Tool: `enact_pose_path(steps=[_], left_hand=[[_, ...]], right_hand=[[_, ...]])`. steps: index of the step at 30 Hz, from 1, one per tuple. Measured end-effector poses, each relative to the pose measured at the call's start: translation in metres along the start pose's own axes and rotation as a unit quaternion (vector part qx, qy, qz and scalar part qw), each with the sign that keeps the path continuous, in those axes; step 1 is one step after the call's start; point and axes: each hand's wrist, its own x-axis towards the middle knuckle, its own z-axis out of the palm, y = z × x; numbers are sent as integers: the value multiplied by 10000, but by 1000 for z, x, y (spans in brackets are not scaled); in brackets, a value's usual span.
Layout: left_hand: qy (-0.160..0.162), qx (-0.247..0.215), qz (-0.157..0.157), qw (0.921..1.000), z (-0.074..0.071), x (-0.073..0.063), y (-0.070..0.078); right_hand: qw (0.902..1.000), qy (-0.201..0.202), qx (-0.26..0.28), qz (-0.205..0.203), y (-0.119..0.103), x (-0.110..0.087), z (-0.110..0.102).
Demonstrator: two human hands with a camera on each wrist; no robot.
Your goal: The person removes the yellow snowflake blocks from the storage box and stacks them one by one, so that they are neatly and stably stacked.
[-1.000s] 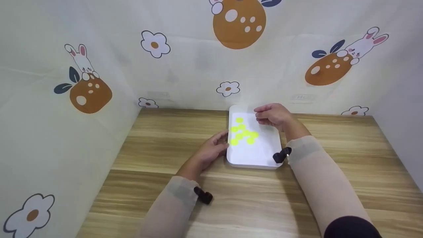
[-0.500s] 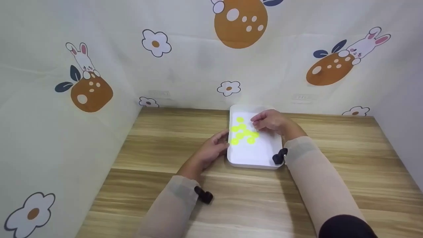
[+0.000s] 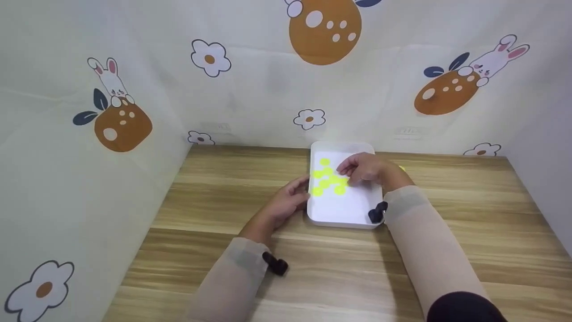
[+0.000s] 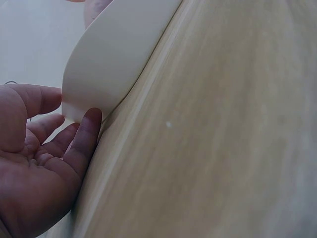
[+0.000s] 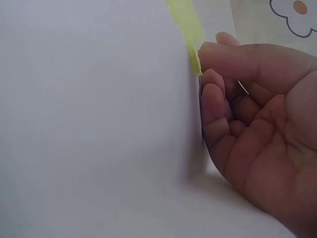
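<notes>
In the head view a white rectangular tray lies on the wooden table with several bright yellow flat round pieces in it, mostly overlapping at its left. My left hand rests against the tray's left side; in the left wrist view the fingertips touch its outer wall. My right hand reaches over the tray, thumb and index finger apart, at the right edge of the yellow pieces. In the right wrist view, the thumb meets the edge of a yellow piece, and other fingertips touch the white tray floor.
Another bit of yellow shows past my right wrist, beyond the tray's right side. A patterned cloth wall stands close behind the tray, with more cloth at the left and right. Black wrist devices sit on both sleeves.
My right hand has moved from the tray's far right edge inward and down to the yellow pieces. The yellow bit past my right wrist has come into sight. My left hand stays put.
</notes>
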Motion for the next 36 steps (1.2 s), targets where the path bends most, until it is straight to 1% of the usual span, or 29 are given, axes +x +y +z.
enact_pose_path(steps=[5,12,16,25,31,34,36], left_hand=[[2,-15,-18,10000,0,0,0],[-194,-27,89,9998,-2,-1,0],[-153,0,52,9999,-2,-1,-1],[-41,17,-22,10000,-1,-1,-1],[-30,22,-99,9999,-1,1,-1],[-46,26,-93,9999,-1,1,0],[-86,19,-32,10000,-1,0,0]], right_hand=[[9993,53,-365,31,-1,-1,1],[9966,156,-814,12,-1,-1,3],[9964,222,-816,96,-1,-1,3],[9954,284,-916,78,-1,-2,4],[9952,291,-931,46,-1,-5,4],[9971,300,-693,-30,0,-5,3],[9987,283,-427,-81,0,-5,2]])
